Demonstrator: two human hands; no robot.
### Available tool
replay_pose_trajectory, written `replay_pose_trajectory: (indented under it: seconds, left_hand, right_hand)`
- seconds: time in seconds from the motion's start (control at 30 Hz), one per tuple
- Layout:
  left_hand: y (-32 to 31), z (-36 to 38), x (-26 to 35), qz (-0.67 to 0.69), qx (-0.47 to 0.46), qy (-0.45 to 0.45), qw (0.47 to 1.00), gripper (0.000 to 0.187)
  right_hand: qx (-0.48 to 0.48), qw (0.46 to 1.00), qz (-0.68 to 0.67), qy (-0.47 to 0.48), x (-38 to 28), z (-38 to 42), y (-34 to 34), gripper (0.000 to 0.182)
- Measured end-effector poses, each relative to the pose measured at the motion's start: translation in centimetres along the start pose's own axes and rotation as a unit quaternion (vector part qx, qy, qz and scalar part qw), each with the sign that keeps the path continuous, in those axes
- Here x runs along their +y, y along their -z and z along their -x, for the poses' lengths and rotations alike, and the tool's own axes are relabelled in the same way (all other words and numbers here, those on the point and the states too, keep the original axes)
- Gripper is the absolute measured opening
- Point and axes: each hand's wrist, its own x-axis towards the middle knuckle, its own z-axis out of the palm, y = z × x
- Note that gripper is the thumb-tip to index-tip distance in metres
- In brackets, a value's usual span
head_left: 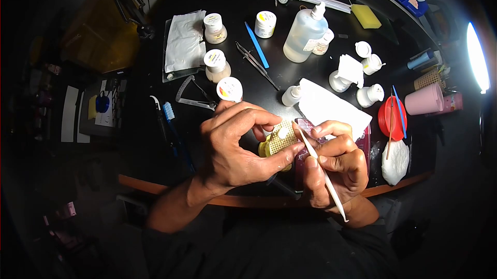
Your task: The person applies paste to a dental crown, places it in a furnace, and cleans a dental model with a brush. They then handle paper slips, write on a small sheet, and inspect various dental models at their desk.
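Between thumb and fingers, my left hand (238,147) grips a pale yellow perforated piece (282,141), tilted, with a small white lump (283,133) on its surface. My right hand (336,167) is closed around a slim white tool (324,175) with a hooked lower end. The tool's upper tip lies close beside the perforated piece's right edge; whether they touch is unclear. Something yellow (264,149) shows behind the piece, partly hidden by my left hand. Under my right hand lies a dark red tray (366,149), mostly covered.
White-lidded jars (229,90), tweezers (253,61) and a blue stick (256,44) lie beyond my left hand. Behind stands a clear bottle (304,35). White paper (331,105) lies past my right hand; a red dish (392,118) and pink cup (424,98) are at the right.
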Motion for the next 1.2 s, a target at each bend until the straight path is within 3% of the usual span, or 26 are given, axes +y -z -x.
replay_pose_trajectory:
  seconds: [0.3, 0.47, 0.7, 0.9, 1.2]
  left_hand:
    - [0.5, -0.1, 0.1, 0.007, -0.028, -0.009, 1.000, 0.038]
    - [1.1, 0.0, 0.2, 0.077, -0.058, 0.057, 0.994, 0.038]
    - [2.7, 0.4, 0.7, 0.184, -0.109, 0.163, 0.963, 0.039]
    - [4.6, 1.7, 1.9, 0.238, -0.117, 0.221, 0.939, 0.038]
    - [5.8, 4.0, 5.7, 0.305, -0.088, 0.207, 0.926, 0.042]
  right_hand:
    - [0.005, 1.000, -0.013, -0.007, 0.1, -0.1, 0.1, 0.022]
    - [0.075, 0.986, -0.123, -0.082, 0.1, 0.7, -0.7, 0.019]
    - [0.107, 0.980, -0.159, -0.057, -1.1, 0.0, -0.5, 0.016]
    - [0.099, 0.986, -0.135, 0.016, -1.9, -1.1, 4.0, 0.015]
    - [0.040, 0.995, -0.046, -0.076, -3.2, 3.5, 14.1, 0.018]
